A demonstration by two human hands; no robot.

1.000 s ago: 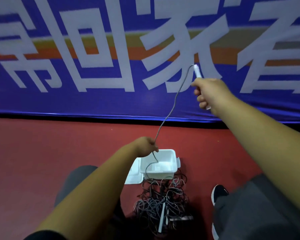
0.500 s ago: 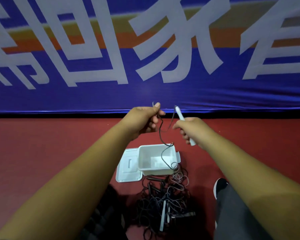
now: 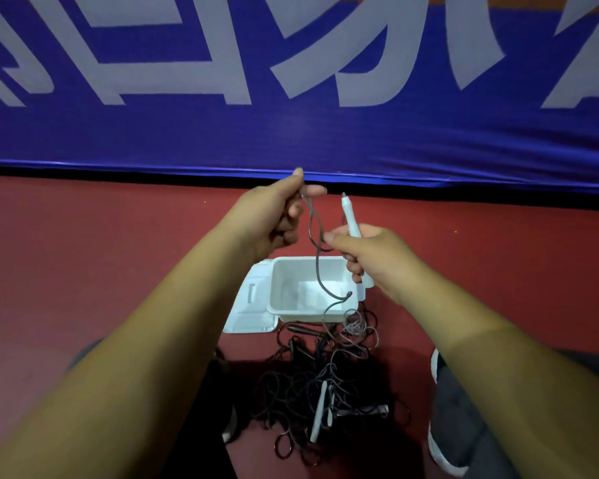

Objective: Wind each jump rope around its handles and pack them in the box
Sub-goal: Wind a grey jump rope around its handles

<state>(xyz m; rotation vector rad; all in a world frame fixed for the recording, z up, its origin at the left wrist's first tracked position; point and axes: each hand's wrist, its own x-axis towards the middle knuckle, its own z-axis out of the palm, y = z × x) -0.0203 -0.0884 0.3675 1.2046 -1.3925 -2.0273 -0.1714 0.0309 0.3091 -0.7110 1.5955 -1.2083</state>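
My right hand (image 3: pixel 367 257) grips a white jump rope handle (image 3: pixel 350 219) that points up and away. From it a grey cord (image 3: pixel 317 267) loops to my left hand (image 3: pixel 277 219), which pinches it between thumb and forefinger. The cord then hangs down across the open white box (image 3: pixel 281 305) on the red floor and runs into a tangled pile of jump ropes (image 3: pixel 322 385) in front of the box. Another white handle (image 3: pixel 319 409) lies in that pile. Both hands are held above the box.
The box's white lid (image 3: pixel 248 312) lies flat to its left. A blue banner (image 3: pixel 291 133) with large pale characters hangs just beyond the box. My shoe (image 3: pixel 440 440) and grey trouser leg are at lower right, my other leg at lower left.
My right hand came down from high on the right to beside my left hand. My left hand rose from the box, taking up a loop of cord. The view tilted downward.
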